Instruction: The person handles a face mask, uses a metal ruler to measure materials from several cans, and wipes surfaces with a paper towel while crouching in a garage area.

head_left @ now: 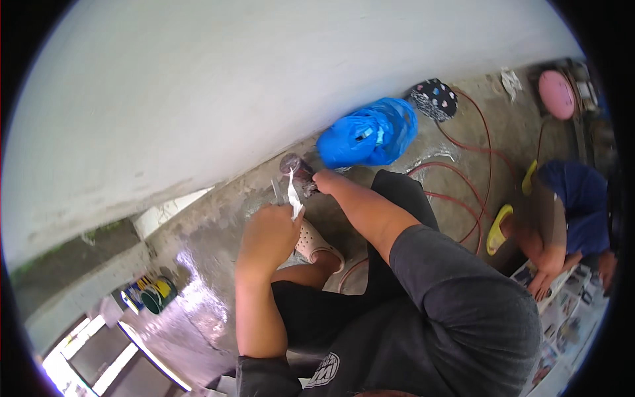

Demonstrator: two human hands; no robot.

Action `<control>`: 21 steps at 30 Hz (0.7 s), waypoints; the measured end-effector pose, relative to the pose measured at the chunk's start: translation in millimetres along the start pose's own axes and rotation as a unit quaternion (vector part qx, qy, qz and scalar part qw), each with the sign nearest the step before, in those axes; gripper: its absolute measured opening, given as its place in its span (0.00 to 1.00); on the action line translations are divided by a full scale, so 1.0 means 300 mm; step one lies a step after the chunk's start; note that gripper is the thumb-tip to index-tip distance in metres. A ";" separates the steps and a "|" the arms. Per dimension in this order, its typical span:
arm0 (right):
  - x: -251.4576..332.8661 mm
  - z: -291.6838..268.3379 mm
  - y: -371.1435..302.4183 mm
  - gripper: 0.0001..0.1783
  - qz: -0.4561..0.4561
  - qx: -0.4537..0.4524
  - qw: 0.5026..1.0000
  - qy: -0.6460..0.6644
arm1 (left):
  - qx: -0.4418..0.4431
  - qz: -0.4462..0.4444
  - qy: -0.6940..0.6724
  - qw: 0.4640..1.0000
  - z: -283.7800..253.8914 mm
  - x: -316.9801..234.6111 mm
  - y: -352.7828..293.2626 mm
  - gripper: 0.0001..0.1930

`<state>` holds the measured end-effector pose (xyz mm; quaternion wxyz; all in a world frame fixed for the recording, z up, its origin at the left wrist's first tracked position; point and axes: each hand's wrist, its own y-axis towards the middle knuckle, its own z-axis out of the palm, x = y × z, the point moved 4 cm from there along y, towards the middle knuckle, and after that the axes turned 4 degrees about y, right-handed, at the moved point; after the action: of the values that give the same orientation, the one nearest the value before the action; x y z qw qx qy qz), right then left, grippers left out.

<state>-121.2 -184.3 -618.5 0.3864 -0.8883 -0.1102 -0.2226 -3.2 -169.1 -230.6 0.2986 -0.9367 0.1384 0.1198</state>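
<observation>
My left hand (268, 231) is closed around a white crumpled strip (292, 193) that looks like cloth or paper; its upper end reaches toward a dark round container (291, 163). A thin grey piece (276, 191) sticks up beside the same hand. My right hand (324, 180) is closed by the container's lower right side, with a small greyish crumpled thing (309, 190) at its fingertips. What its fingers grip is too small to tell. Below the hands, my foot wears a beige clog (314, 242) with holes.
A blue plastic bag (370, 135) stands against the white wall (198, 86). Beyond it are a black patterned item (434, 99) and a looped red hose (456, 170). At right, another person (562, 205) sits in yellow clogs. A green can (159, 295) stands at lower left on wet concrete.
</observation>
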 end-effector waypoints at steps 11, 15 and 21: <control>0.280 -0.205 -0.092 0.20 0.008 -0.026 1.000 -0.012 | -0.053 -0.029 -0.018 0.998 0.101 0.182 -0.125 0.18; 0.259 -0.366 -0.335 0.25 -0.110 -0.152 0.942 0.277 | -0.061 -0.045 0.005 0.997 0.067 0.153 -0.093 0.11; 0.006 -0.414 -0.625 0.42 0.059 -0.290 0.675 0.676 | -0.054 -0.026 -0.015 0.998 0.061 0.107 -0.007 0.11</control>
<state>-227.1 -148.6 -423.2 0.0906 -0.5680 0.3033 -0.7597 25.0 -162.7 -253.8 0.2525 -0.9528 0.1028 0.1332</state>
